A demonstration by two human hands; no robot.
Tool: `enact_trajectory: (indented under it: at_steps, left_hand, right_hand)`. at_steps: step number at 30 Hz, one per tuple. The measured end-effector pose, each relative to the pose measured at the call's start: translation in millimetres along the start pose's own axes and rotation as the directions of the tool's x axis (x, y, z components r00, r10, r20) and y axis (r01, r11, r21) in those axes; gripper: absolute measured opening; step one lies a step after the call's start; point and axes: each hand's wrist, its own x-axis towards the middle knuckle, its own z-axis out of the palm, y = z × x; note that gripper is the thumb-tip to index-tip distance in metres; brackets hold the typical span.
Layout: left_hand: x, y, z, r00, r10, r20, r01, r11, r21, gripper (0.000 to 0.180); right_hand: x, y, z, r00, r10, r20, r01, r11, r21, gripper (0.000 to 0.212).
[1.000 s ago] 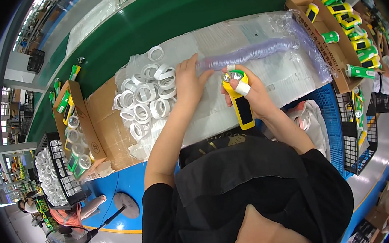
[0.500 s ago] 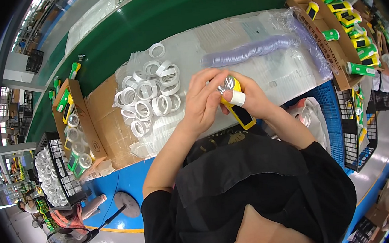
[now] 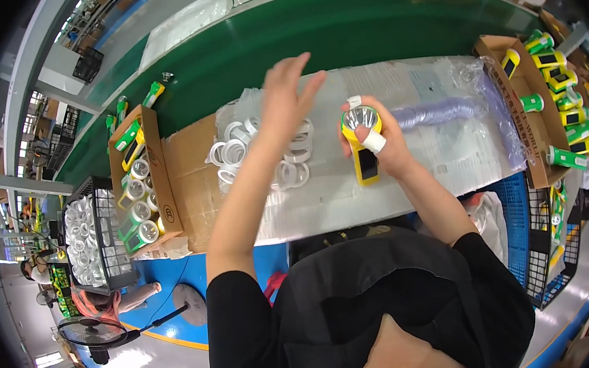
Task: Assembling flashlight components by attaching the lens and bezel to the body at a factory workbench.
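Note:
My right hand (image 3: pixel 390 142) is wrapped round a yellow flashlight (image 3: pixel 367 166) with a dark panel on its body and a green rim. Its silvery reflector (image 3: pixel 360 117) faces up, and white wrapping covers my thumb and a fingertip. Raised above the far side of the white rings (image 3: pixel 233 152), my left hand (image 3: pixel 289 92) has its fingers stretched out, slightly blurred, with nothing visible in them. My left forearm hides part of the ring pile. A long row of thin clear discs (image 3: pixel 435 112) lies beyond the flashlight, partly behind my right hand.
A cardboard box (image 3: pixel 164 195) of flashlights stands at left, beside a black crate (image 3: pixel 110 228) of clear cups. Another cardboard box (image 3: pixel 539 141) of flashlights is at right, above a blue crate (image 3: pixel 516 224). Behind runs a green surface (image 3: pixel 379 33). A fan (image 3: pixel 94 331) stands lower left.
My left hand has let go of the flashlight and moved up and left, over the rings. My right hand keeps the flashlight, its reflector now uncovered. The view has shifted.

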Motion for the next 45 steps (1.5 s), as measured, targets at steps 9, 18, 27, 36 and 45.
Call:
enact_trajectory:
  at_steps: [9, 18, 27, 36, 45]
  left_hand:
    - [23.6, -63.5, -21.3, 0.815, -0.338, 0.471, 0.35, 0.934, 0.064, 0.043]
    - [-37.3, 51.9, -42.7, 0.993, 0.09, 0.078, -0.02, 0.772, -0.635, 0.029]
    - [-40.6, 64.4, -56.2, 0.964, 0.235, 0.127, -0.189, 0.936, -0.298, 0.032]
    - [-35.9, 82.3, -43.7, 0.944, 0.286, 0.165, -0.228, 0.926, -0.302, 0.041]
    - [-35.1, 91.4, -17.9, 0.958, 0.146, 0.247, -0.04, 0.92, -0.39, 0.038]
  right_hand:
    - [7.9, 12.9, 1.4, 0.997, -0.062, -0.035, 0.058, 0.994, -0.096, 0.044]
    - [12.5, 12.0, -3.0, 0.997, -0.075, -0.028, 0.07, 0.986, -0.151, 0.038]
    - [8.9, 6.1, -2.6, 0.965, -0.258, 0.039, 0.261, 0.957, -0.13, 0.05]
    - [8.4, -82.1, -39.3, 0.867, -0.31, 0.389, 0.492, 0.422, -0.761, 0.038]
    - [40.2, -141.9, -18.3, 0.809, 0.325, 0.491, 0.436, 0.229, -0.87, 0.03]
